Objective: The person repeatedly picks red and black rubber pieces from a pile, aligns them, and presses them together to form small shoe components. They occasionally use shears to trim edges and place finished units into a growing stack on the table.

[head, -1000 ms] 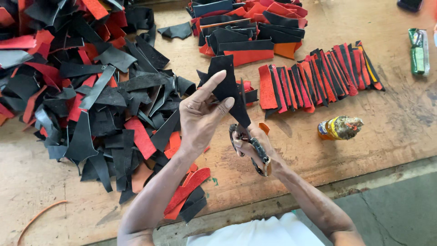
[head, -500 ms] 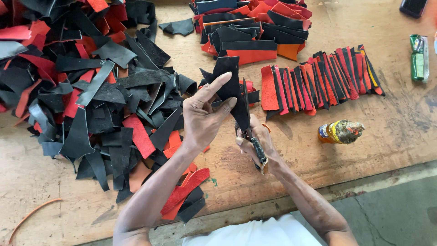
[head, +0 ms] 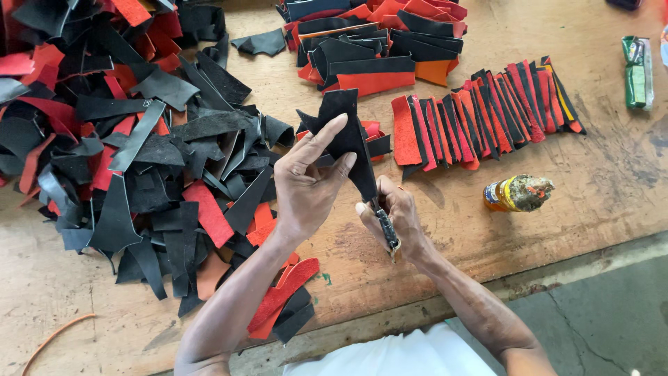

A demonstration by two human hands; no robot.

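My left hand [head: 306, 182] holds a black leather scrap [head: 346, 129] upright by its edge, fingers pinched on it above the wooden table [head: 598, 188]. My right hand [head: 396, 221] is closed around scissors with a dark handle [head: 387, 230], their blades at the lower edge of the scrap. Both hands meet near the middle of the table, just right of the big scrap pile.
A large heap of black and red leather scraps [head: 132, 139] covers the left. A neat row of cut red and black strips [head: 487, 115] lies at right, another stack [head: 376, 42] behind. A small glue-crusted bottle [head: 518, 193] lies right of my hands; a green packet [head: 637, 69] far right.
My right hand with the scissors has moved up against the scrap's lower edge. My left hand has kept hold of the scrap and shifted its fingers slightly.
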